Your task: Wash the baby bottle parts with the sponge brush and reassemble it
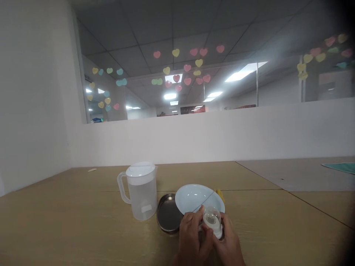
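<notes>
Both hands are closed around a small clear dome-shaped cap with a white ring (pixel 212 222), which looks like the top of a baby bottle. My left hand (pixel 192 233) grips it from the left, thumb and fingertips pressed to its side. From the right, my right hand (pixel 227 240) curls its fingers against the white part. Directly behind them stands a white oval basin (pixel 191 195), partly covered by the hands and the cap. A thin straight line or stick crosses its inside, too faint to identify. The lower parts of the held piece are hidden by fingers.
Left of the basin lies a round dark metal dish (pixel 169 216). A lidded translucent pitcher (pixel 143 195) with clear contents stands farther left. Something yellow (pixel 220 195) shows behind the basin's right rim. A green cloth (pixel 342 167) lies far right. A white wall (pixel 177 142) bounds the wooden table.
</notes>
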Tool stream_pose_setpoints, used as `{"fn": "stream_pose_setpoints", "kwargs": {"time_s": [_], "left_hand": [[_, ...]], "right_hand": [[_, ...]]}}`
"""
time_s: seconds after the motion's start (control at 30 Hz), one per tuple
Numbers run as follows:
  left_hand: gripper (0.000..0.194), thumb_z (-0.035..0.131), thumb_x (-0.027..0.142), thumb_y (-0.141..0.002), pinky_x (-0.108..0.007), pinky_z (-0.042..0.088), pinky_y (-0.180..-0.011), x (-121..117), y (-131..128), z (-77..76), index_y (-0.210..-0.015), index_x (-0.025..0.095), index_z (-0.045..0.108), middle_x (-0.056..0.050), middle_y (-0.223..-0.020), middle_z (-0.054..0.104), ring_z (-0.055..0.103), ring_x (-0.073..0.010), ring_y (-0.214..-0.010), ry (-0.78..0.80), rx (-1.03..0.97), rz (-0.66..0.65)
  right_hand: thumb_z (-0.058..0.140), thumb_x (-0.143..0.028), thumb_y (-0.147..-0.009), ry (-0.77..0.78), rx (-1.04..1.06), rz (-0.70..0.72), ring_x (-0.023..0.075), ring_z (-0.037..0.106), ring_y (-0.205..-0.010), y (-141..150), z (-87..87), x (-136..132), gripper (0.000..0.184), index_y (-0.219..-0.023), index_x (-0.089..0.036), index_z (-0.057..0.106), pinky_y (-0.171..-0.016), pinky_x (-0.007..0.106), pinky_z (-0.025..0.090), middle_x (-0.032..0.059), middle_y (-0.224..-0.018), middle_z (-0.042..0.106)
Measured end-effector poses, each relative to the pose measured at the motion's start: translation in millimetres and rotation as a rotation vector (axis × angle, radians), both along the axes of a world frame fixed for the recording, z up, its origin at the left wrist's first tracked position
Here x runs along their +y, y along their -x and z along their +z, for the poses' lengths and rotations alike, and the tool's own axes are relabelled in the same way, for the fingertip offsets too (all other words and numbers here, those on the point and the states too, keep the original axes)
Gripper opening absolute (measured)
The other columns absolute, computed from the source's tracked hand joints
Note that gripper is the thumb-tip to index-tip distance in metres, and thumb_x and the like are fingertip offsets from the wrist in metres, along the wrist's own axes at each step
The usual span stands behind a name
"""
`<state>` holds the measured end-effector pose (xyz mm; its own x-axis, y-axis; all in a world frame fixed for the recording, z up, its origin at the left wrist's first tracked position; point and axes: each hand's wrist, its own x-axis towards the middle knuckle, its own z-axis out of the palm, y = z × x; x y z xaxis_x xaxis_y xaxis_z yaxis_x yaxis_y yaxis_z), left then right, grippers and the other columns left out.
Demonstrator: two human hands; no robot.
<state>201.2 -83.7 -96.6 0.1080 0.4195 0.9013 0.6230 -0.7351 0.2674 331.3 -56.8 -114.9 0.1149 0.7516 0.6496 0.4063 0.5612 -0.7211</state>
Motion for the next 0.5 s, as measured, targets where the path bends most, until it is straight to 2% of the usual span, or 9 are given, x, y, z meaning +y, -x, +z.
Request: {"fn": "stream_pose_setpoints", "kwargs": {"time_s": [0.1,0.23,0.37,0.5], "left_hand": [[0.038,0.042,0.026,-0.088,-0.035,0.049,-0.085,-2.6,1.7,3.5,-0.123,0.014,0.048,-0.012,-0.105,0.064,0.06,-0.0194,-0.095,0.087,-0.038,-0.038],[0.039,0.042,0.028,-0.089,-0.036,0.047,-0.088,-4.3,5.7,4.1,-0.126,0.017,0.045,-0.01,-0.11,0.063,0.058,-0.019,-0.099,0.2,-0.073,-0.07],[0.048,0.043,0.032,-0.089,-0.037,0.045,-0.091,-2.8,8.2,-0.1,-0.133,0.015,0.036,-0.011,-0.115,0.06,0.056,-0.02,-0.103,0.202,-0.034,-0.093],[0.059,0.046,0.038,-0.088,-0.038,0.043,-0.093,-1.1,7.2,-3.8,-0.137,0.011,0.029,-0.015,-0.119,0.057,0.054,-0.0225,-0.107,0.212,0.044,-0.133]], "right_hand": [[0.055,-0.054,-0.072,-0.049,-0.037,-0.043,0.0212,0.059,-0.076,1.3,4.2,-1.7,0.039,-0.092,-0.021,0.051,-0.064,0.033,0.049,0.0038,-0.083,0.061],[0.052,-0.053,-0.075,-0.087,-0.1,0.006,0.0215,0.058,-0.08,0.8,10.1,-3.0,0.038,-0.097,-0.022,0.052,-0.067,0.033,0.049,0.0048,-0.088,0.06],[0.048,-0.05,-0.08,-0.113,-0.149,0.086,0.0214,0.059,-0.084,-3.3,9.7,-1.9,0.037,-0.105,-0.023,0.051,-0.07,0.034,0.05,0.005,-0.095,0.061],[0.039,-0.048,-0.086,-0.221,-0.201,0.091,0.0227,0.058,-0.094,-8.1,7.2,2.1,0.036,-0.111,-0.025,0.052,-0.078,0.037,0.049,0.0063,-0.105,0.06]]}}
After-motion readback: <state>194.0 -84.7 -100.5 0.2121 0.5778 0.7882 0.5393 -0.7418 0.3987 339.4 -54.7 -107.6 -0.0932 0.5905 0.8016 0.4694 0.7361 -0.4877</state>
